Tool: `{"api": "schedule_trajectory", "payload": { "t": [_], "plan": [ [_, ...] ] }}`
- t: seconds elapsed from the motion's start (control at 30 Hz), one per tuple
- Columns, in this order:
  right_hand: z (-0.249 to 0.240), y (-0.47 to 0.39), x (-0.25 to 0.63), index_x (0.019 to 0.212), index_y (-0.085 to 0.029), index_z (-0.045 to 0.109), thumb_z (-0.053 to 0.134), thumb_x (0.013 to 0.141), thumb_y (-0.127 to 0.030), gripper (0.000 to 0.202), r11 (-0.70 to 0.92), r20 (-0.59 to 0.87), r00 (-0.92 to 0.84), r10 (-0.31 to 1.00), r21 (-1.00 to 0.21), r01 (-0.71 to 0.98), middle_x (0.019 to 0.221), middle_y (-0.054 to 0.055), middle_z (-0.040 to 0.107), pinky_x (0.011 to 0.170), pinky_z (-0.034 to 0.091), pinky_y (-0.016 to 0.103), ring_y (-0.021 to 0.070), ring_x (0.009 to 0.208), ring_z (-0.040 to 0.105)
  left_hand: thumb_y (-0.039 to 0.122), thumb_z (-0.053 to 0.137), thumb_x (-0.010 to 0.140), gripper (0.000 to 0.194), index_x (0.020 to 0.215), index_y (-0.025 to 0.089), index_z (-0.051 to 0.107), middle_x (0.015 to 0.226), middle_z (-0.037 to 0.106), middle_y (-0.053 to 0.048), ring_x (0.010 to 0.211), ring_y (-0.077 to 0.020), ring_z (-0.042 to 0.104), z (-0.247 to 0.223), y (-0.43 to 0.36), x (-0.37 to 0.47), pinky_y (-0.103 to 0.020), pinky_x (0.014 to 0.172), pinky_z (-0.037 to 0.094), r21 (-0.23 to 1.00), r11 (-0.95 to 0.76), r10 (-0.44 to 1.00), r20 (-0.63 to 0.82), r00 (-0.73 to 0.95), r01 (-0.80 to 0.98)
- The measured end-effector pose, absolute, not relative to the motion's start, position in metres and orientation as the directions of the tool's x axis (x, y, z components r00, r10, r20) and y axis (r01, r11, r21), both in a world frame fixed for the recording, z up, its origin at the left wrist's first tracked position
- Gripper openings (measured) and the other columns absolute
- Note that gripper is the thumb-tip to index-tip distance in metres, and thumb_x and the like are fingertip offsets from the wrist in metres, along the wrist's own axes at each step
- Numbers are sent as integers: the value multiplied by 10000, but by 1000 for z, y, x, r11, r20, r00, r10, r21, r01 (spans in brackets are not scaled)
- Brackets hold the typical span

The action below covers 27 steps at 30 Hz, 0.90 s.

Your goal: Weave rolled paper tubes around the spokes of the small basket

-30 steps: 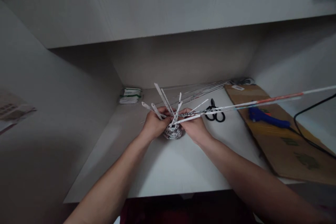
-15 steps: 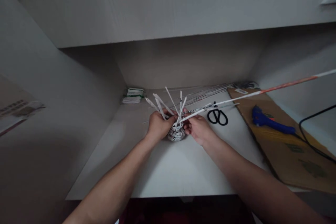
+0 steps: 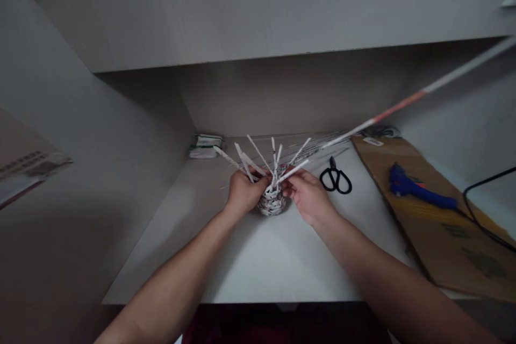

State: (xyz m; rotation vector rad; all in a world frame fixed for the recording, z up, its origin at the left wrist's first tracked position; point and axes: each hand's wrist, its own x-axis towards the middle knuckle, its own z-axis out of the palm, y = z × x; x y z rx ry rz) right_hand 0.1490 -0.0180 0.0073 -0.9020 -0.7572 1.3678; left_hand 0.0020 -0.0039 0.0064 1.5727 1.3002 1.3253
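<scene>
A small basket woven from printed paper tubes [image 3: 271,203] stands on the white table, with several paper spokes [image 3: 258,151] sticking up and outward from its rim. My left hand [image 3: 243,191] grips the basket's left side, thumb at the rim. At the right side, my right hand [image 3: 308,195] has its fingers closed at the rim and the base of the tubes; exactly which tube it pinches is partly hidden. A long white tube with an orange section [image 3: 399,107] slants from beyond the right hand toward the upper right.
Black scissors [image 3: 335,178] lie right of my right hand. A blue glue gun [image 3: 421,189] with a black cord rests on a cardboard sheet [image 3: 439,247]. Thin tubes [image 3: 318,142] lie at the back, wrapped packets [image 3: 205,147] at the back left. A white panel [image 3: 282,11] overhangs the table [image 3: 258,279].
The long tube has swung upward at its far end and now slants more steeply. A spoke on the right leans further outward. Both hands remain at the basket.
</scene>
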Motion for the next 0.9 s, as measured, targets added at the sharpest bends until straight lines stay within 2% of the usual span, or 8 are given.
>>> {"api": "schedule_trajectory", "payload": {
  "t": [0.13, 0.37, 0.5, 0.67, 0.8, 0.9],
  "plan": [
    [4, -18, 145, 754, -173, 637, 759, 579, -312, 255, 20, -12, 98, 995, -948, -319, 663, -9, 654, 445, 378, 208, 104, 544, 541, 224, 670, 686, 132, 772, 150, 738, 716, 731, -38, 617, -152, 645, 8, -6, 4, -223, 570, 472, 940, -255, 962, 271, -45, 226],
    [3, -20, 143, 667, -173, 638, 715, 603, -291, 155, 43, 15, 113, 993, -966, -255, 608, -4, 648, 450, 382, 205, 111, 534, 550, 200, 643, 695, 102, 738, 162, 728, 666, 705, -13, 599, -139, 617, 5, -4, 1, -205, 550, 440, 904, -316, 945, 328, 7, 287],
    [2, -22, 141, 728, -163, 662, 728, 598, -295, 197, 5, -15, 66, 998, -958, -288, 680, 16, 685, 482, 440, 210, 136, 607, 608, 171, 605, 719, 158, 777, 168, 752, 700, 723, -19, 624, -142, 638, 6, -5, -3, -206, 574, 455, 864, -356, 932, 356, 70, 356],
    [-1, -23, 138, 696, -172, 614, 774, 569, -344, 267, -25, -82, 144, 986, -932, -362, 601, -14, 655, 463, 474, 229, 138, 548, 606, 197, 601, 746, 176, 805, 177, 766, 734, 741, -26, 653, -147, 659, 7, -7, -4, -209, 609, 477, 821, -398, 914, 393, 102, 409],
    [-5, -23, 137, 686, -166, 613, 772, 559, -308, 248, -27, -71, 102, 992, -925, -380, 609, -13, 660, 528, 520, 255, 139, 565, 619, 180, 597, 735, 211, 852, 166, 772, 793, 759, -44, 702, -171, 683, 15, -8, -7, -228, 642, 496, 808, -323, 944, 315, 103, 493],
    [-7, -22, 136, 683, -165, 621, 750, 567, -287, 212, -35, -70, 79, 994, -927, -373, 614, -11, 659, 546, 525, 261, 142, 581, 622, 179, 591, 734, 226, 869, 142, 768, 826, 763, -60, 729, -186, 687, 24, -10, -9, -236, 646, 499, 824, -289, 957, 248, 149, 487]
  ]
}}
